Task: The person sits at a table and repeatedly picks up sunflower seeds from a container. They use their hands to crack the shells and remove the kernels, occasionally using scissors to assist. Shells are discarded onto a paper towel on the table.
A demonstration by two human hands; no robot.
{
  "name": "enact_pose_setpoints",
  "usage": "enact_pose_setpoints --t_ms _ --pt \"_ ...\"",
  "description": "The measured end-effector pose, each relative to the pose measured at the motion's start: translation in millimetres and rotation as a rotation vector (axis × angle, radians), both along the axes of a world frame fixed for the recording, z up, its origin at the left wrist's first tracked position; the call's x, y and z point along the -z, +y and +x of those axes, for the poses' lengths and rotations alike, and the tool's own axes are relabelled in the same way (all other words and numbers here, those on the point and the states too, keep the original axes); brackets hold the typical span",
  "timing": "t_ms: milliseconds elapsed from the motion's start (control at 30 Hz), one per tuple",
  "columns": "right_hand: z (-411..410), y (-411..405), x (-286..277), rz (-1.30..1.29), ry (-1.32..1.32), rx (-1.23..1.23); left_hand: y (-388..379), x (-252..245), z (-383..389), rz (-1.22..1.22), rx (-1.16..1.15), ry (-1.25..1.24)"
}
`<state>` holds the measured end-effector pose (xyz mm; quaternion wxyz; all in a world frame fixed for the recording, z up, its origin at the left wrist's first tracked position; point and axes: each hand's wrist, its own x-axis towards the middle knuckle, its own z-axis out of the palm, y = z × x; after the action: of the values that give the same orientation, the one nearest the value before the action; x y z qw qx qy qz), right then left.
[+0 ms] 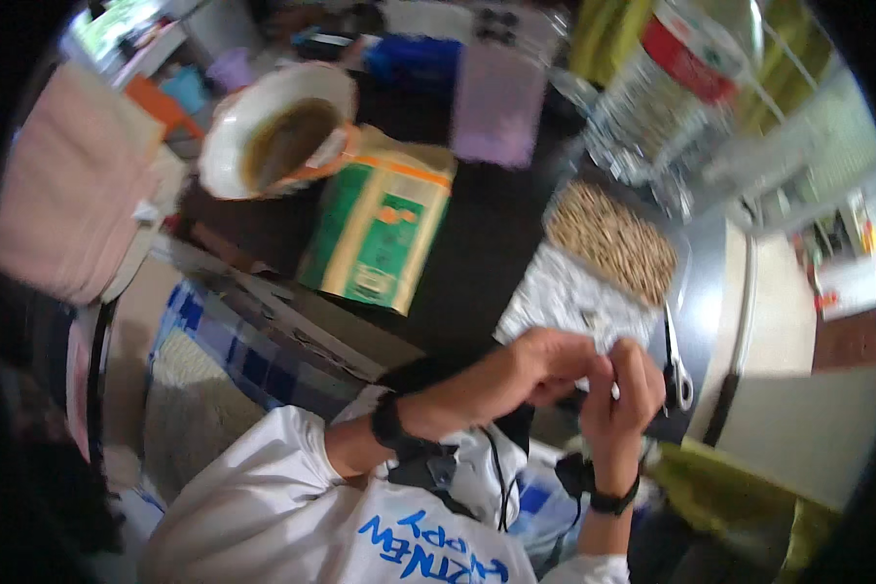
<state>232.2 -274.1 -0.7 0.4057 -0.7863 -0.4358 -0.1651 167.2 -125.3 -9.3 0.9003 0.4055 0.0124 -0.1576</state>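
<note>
My left hand (555, 363) and my right hand (623, 383) meet at the fingertips, low over the dark tabletop (474, 248). Whitish bits show between the pinched fingers; blur hides what the small item is. Just beyond my fingers lies a crinkled silvery sheet or bag (569, 296). A clear tray of tan, elongated seed-like pieces (613, 241) adjoins its far side. Scissors (677, 379) with pale-rimmed dark handles lie to the right of my right hand, blades pointing away. Each wrist wears a black band.
A green and cream packet (372, 230) lies left of centre. Behind it, a white bowl (226, 139) with an orange outside and brown contents appears tilted. A lilac translucent box (496, 109) and a large clear bottle (635, 109) with a red label stand farther back.
</note>
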Motion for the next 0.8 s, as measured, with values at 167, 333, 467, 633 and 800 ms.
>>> enact_pose_setpoints --t_ms 167,333,467,633,800 --pt "-0.4 -0.1 -2.6 0.147 0.274 -0.096 2.5 -12.8 2.5 0.068 0.006 0.01" --pt "2.4 -11.7 -1.5 0.015 0.24 -0.094 1.0 -6.6 8.1 0.076 0.112 -0.025" --pt "-5.4 -14.1 -4.8 -0.03 0.193 -0.039 -1.4 -8.4 6.1 0.039 0.121 -0.034" --pt "-12.7 -11.6 -11.5 -0.043 0.288 0.021 0.1 -10.7 2.6 0.059 0.085 -0.098" --pt "-23.0 -5.9 -17.9 -0.066 0.381 0.025 4.1 -14.5 -0.1 0.125 0.035 -0.088"
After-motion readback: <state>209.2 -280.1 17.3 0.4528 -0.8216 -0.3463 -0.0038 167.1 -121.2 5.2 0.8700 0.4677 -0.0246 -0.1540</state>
